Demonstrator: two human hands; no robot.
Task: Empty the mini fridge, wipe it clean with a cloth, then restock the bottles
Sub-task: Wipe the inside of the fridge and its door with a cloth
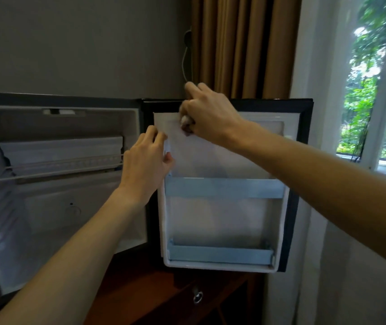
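A grey wall and brown curtain [241,43] stand behind the mini fridge [58,184], whose door [222,219] hangs open toward the window [374,90]. At the door's top left corner, the right hand [207,113] clenches a small cloth [185,120]. The left hand [147,160] pinches the door's left edge.

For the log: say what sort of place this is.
Probably a hotel room: a mini fridge set in a wooden cabinet, long curtains and a window onto greenery.
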